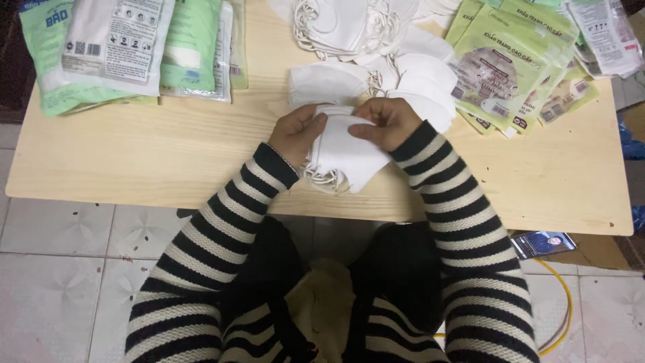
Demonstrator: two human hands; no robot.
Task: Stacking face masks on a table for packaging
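Both my hands hold a small stack of white folded face masks (pixel 346 158) just above the near part of a light wooden table (pixel 168 154). My left hand (pixel 295 131) grips the stack's left side, where elastic ear loops hang out. My right hand (pixel 386 122) pinches the top edge of the upper mask between thumb and fingers. Both arms wear black-and-white striped sleeves.
A loose heap of white masks (pixel 376 47) lies at the table's far middle. Green printed pouches (pixel 510 67) are piled at the far right, and green and white pouches (pixel 127 47) at the far left. On the tiled floor lie a phone (pixel 544 243) and a yellow cable (pixel 564 309).
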